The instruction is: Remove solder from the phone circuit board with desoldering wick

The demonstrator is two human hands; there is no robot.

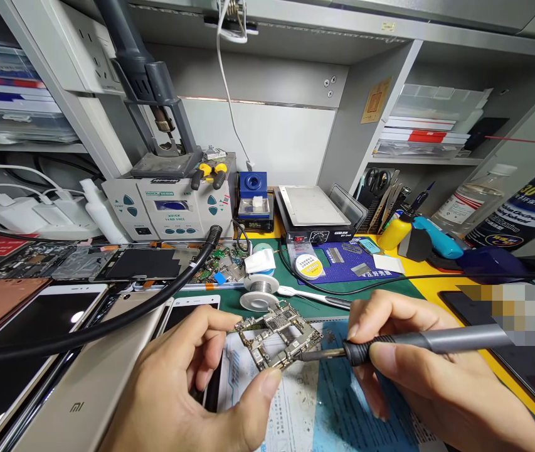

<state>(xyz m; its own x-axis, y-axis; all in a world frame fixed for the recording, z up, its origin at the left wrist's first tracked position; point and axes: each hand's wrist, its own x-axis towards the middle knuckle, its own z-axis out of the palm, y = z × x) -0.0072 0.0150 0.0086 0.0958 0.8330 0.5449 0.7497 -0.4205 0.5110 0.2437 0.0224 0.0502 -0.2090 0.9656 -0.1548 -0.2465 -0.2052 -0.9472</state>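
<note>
Pinched by its edges between the thumb and fingers of my left hand (201, 383) is a small phone circuit board (290, 345) with a cut-out in its middle. My right hand (403, 358) grips a soldering iron (418, 342) by its dark sleeve, like a pen. The iron's metal tip reaches the board's right lower edge; whether it touches is hard to tell. Beneath both hands lies a printed sheet (290, 420), white on the left and blue on the right. A spool of solder wire (260, 292) stands just behind the board.
Several phones (79, 364) lie at the left, crossed by a thick black hose (164, 298). Behind stand a hot-air station (170, 210) and a heating plate (313, 207). A brush (314, 296) lies behind my right hand. Bottles and a spray can (524, 204) stand at the right.
</note>
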